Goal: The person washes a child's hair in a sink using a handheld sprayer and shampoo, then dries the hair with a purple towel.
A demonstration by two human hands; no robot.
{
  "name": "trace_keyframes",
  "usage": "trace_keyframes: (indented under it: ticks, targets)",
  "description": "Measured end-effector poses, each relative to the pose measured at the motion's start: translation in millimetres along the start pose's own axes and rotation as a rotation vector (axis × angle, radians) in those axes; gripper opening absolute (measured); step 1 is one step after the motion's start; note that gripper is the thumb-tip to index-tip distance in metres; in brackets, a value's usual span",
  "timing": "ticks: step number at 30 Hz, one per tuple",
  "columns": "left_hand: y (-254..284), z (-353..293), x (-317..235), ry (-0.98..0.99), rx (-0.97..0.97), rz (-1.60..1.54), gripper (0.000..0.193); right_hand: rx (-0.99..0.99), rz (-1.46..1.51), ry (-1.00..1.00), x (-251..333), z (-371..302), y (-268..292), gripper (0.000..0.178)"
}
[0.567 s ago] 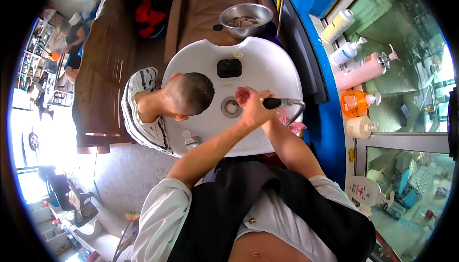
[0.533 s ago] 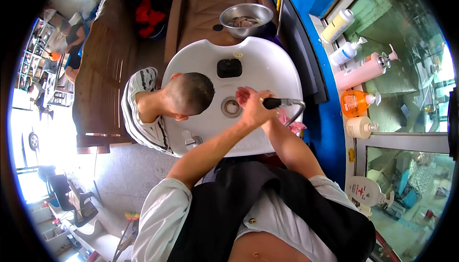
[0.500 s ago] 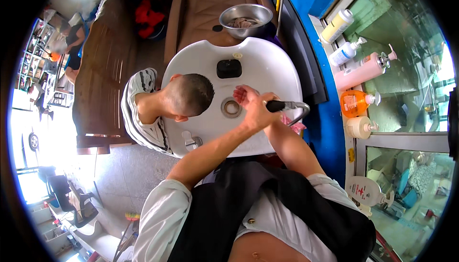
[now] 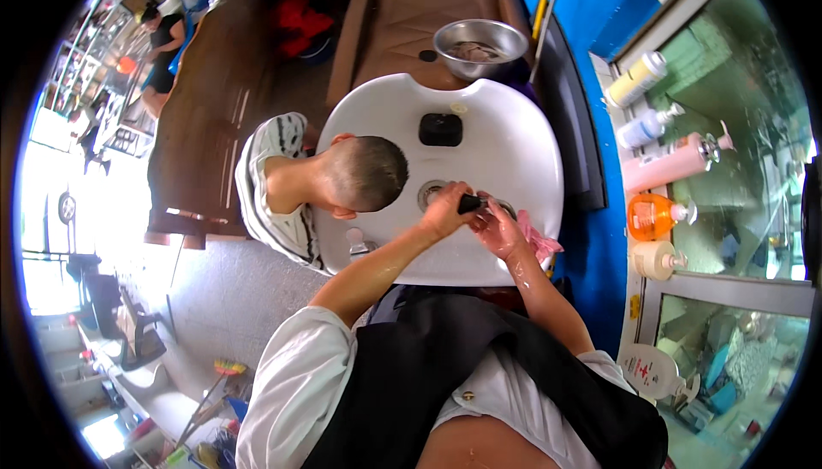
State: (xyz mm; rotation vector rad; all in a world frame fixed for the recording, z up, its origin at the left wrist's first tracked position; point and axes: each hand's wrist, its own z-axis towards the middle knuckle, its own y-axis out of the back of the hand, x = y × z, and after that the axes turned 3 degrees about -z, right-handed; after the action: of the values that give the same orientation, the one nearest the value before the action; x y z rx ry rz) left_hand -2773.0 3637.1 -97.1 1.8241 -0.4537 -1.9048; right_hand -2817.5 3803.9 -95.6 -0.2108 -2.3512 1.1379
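My left hand [image 4: 447, 214] is closed around the black handle of a handheld shower head [image 4: 469, 204], over the near part of a white wash basin [image 4: 390, 97]. Against the handle's right end is my right hand [image 4: 500, 234], its fingers curled at the spot where the metal hose [image 4: 507, 207] joins. The right forearm looks wet. The spraying end is hidden by my left hand. To the left, a person in a striped top bends over the basin, their short-haired head [image 4: 370, 174] above it. The drain [image 4: 432, 195] lies partly behind my left hand.
A tap [image 4: 360, 245] sits on the basin's near left, a black pad [image 4: 440, 129] at its back and a pink cloth [image 4: 539, 238] on its right rim. A metal bowl [image 4: 479, 48] stands behind. Several pump bottles [image 4: 652, 216] line the window ledge.
My right hand has drawn back from beneath the left hand to the handle's right end. The left hand has turned the shower head lower and nearer. The whole view has shifted slightly.
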Motion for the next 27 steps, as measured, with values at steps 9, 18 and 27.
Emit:
trace_keyframes:
  ticks: [9,18,27]
  targets:
    - [104,-123,28,-0.035,0.331,0.815,0.035,-0.657,-0.121,-0.032,-30,72,94,0.035]
    - [93,-127,76,0.022,0.192,0.64,0.038,0.121,-0.171,0.01,61,61,-33,0.046]
    - [124,-146,67,-0.387,0.084,0.42,0.019,-0.193,-1.838,1.372,-37,98,-168,0.039]
